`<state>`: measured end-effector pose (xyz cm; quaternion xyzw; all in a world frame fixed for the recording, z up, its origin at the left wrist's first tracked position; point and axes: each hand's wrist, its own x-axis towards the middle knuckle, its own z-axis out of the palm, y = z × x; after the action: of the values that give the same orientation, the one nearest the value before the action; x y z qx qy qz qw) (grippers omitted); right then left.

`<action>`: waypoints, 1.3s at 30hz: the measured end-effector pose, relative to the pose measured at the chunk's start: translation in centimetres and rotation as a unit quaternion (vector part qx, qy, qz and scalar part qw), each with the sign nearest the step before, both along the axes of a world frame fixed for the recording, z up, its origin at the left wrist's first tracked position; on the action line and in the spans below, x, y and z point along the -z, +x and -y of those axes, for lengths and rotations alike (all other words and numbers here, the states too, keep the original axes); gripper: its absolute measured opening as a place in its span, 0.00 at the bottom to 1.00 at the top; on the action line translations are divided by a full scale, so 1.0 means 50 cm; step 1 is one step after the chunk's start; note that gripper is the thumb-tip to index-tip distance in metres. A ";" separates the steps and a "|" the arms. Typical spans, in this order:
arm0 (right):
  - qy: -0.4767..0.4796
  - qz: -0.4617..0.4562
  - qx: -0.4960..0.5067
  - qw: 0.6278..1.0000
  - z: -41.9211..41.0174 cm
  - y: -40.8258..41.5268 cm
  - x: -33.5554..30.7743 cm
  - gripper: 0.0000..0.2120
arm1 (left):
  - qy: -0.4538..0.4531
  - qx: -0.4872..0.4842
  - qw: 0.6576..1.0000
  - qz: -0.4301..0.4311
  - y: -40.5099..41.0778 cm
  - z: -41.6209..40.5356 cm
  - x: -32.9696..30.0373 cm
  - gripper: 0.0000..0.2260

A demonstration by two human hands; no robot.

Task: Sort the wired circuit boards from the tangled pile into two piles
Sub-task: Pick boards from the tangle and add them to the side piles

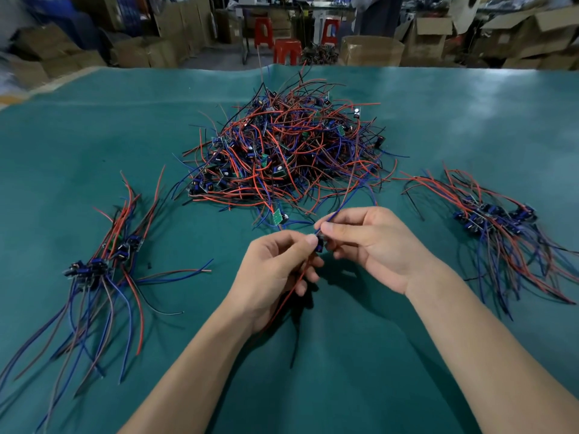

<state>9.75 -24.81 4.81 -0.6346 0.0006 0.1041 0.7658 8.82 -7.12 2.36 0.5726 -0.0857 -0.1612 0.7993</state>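
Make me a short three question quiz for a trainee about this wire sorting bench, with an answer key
1. True or false: the tangled pile lies between the left pile and the right pile.
2. Multiple choice: the small circuit board in front of the tangled pile is held by A) the left hand only, B) the right hand only, C) both hands.
3. Fill in: the table is covered by a ___ mat.

Key: 1 true; 2 C; 3 green.

A workshop or warehouse: stacked cardboard boxes point(429, 36) and red stools point(286, 50).
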 end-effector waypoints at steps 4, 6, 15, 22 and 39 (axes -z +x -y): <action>-0.051 0.026 0.022 0.998 -0.003 0.002 0.003 0.10 | 0.043 0.011 0.999 0.015 0.001 -0.004 0.003 0.08; -0.088 0.055 0.053 0.993 -0.009 0.003 0.006 0.08 | 0.062 0.013 0.998 0.025 0.001 -0.003 0.003 0.09; -0.210 0.127 0.217 0.945 -0.032 0.008 0.029 0.05 | 0.071 0.025 0.997 0.033 0.001 -0.004 0.000 0.10; -0.263 0.149 0.374 0.877 0.018 0.026 0.029 0.08 | 0.111 0.084 0.988 0.064 -0.007 -0.005 -0.003 0.12; 0.235 -0.058 0.358 0.902 0.051 0.028 0.000 0.18 | 0.086 0.102 0.990 0.053 -0.002 -0.010 0.001 0.06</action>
<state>11.16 -27.38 4.81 -0.3861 0.2473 -0.1435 0.8771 8.73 -6.61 2.33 0.6354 -0.1715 -0.2181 0.7207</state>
